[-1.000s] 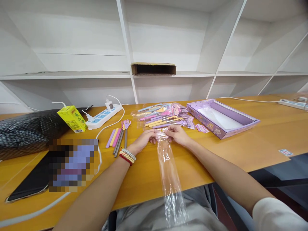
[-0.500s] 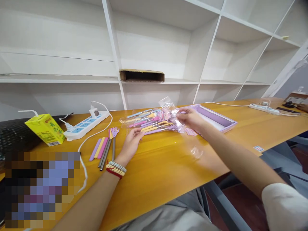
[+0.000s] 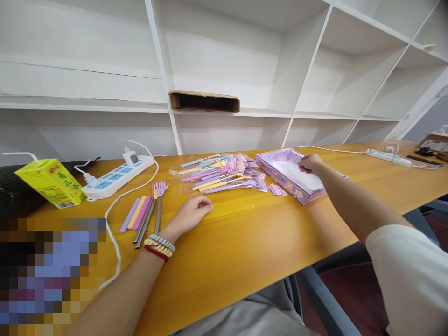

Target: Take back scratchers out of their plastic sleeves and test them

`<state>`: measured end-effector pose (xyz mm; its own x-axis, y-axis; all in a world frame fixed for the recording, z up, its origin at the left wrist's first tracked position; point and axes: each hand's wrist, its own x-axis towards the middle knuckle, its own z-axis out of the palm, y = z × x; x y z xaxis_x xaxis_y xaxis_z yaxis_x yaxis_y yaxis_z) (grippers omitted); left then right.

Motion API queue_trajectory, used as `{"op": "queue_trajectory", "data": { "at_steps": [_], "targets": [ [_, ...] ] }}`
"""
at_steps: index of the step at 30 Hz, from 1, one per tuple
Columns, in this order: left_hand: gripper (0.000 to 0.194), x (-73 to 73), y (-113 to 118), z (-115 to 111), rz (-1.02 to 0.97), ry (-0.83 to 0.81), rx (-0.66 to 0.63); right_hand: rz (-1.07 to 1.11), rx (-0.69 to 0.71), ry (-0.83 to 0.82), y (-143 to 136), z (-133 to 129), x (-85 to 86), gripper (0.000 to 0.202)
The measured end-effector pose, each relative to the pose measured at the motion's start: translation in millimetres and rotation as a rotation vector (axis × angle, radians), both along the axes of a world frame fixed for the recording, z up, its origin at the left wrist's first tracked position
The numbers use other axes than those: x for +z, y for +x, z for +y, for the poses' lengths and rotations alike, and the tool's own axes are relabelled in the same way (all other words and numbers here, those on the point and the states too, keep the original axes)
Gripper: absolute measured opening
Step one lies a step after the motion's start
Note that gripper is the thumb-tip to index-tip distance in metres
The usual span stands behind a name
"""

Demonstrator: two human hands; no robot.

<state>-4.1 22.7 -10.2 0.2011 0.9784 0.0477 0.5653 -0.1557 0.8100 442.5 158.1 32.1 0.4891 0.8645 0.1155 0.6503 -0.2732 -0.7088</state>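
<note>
My left hand (image 3: 194,212) rests over the table with curled fingers and nothing visible in them, just in front of a pile of plastic-wrapped hand-shaped scratchers (image 3: 219,175). My right hand (image 3: 311,164) is over the open purple box (image 3: 296,190), fingers pressed together; what they hold, if anything, cannot be made out. White lining shows inside the box. A pink card (image 3: 277,190) lies between pile and box. Left of my left hand are loose purple, yellow and pink handles (image 3: 135,213), metal rods (image 3: 144,224) and small plastic hands, one purple (image 3: 161,187).
A white power strip (image 3: 117,179) with plugs and a cable, a yellow drink carton (image 3: 51,183) with a straw, and a black bag are at the left. White shelves (image 3: 227,51) with a cardboard box (image 3: 206,102) stand behind. Another power strip (image 3: 388,157) is at the right.
My right hand has moved right, from the wrapped pile to the box. The clear plastic raised at the pile is no longer there. My left hand has come off the pile's front handles.
</note>
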Motion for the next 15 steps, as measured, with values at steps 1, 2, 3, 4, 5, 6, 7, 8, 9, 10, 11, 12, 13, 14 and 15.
{"op": "queue_trajectory", "data": {
  "at_steps": [1,2,3,4,5,6,7,8,9,10,11,12,13,14,15],
  "targets": [
    [0.026,-1.5,-0.3,0.8,0.015,0.008,-0.007,-0.012,-0.014,-0.031,0.1,1.0,-1.5,0.027],
    [0.026,-2.9,-0.6,1.4,0.035,0.020,-0.016,-0.040,-0.029,-0.069,0.3,1.4,-1.2,0.030],
    [0.026,-4.4,-0.9,1.9,0.062,0.038,-0.027,-0.109,-0.049,-0.101,0.1,1.4,0.5,0.034],
    [0.026,-5.8,-1.3,2.2,0.096,0.063,-0.039,-0.217,-0.069,-0.122,-0.9,0.9,3.5,0.038],
    [0.025,-7.1,-1.6,2.3,0.136,0.096,-0.050,-0.346,-0.084,-0.145,-3.2,0.1,7.6,0.042],
    [0.025,-8.4,-1.9,2.3,0.178,0.136,-0.061,-0.478,-0.089,-0.172,-7.2,-0.8,12.6,0.045],
    [0.024,-9.6,-2.2,2.0,0.216,0.179,-0.073,-0.596,-0.077,-0.199,-13.4,-1.8,18.4,0.046],
    [0.023,-10.7,-2.4,1.5,0.247,0.217,-0.087,-0.682,-0.045,-0.221,-21.9,-2.9,24.6,0.045],
    [0.022,-11.5,-2.6,0.8,0.269,0.246,-0.103,-0.728,0.007,-0.227,-33.0,-4.2,31.0,0.043],
    [0.022,-12.2,-2.7,-0.1,0.284,0.267,-0.120,-0.766,0.075,-0.211,-46.5,-5.9,37.4,0.041],
    [0.022,-12.6,-2.7,-1.0,0.296,0.278,-0.136,-0.803,0.155,-0.174,-62.3,-8.2,43.3,0.039],
    [0.022,-13.0,-2.7,-2.0,0.306,0.283,-0.147,-0.841,0.251,-0.122,-80.0,-11.0,48.5,0.039],
    [0.022,-13.3,-2.6,-3.0,0.317,0.285,-0.153,-0.880,0.366,-0.063,-99.2,-14.5,52.6,0.039],
    [0.022,-13.6,-2.7,-3.9,0.329,0.287,-0.156,-0.919,0.499,-0.004,-119.2,-18.3,55.3,0.039],
    [0.022,-13.9,-2.8,-4.7,0.341,0.291,-0.158,-0.948,0.626,0.047,-139.5,-22.2,56.5,0.037]
  ]
}}
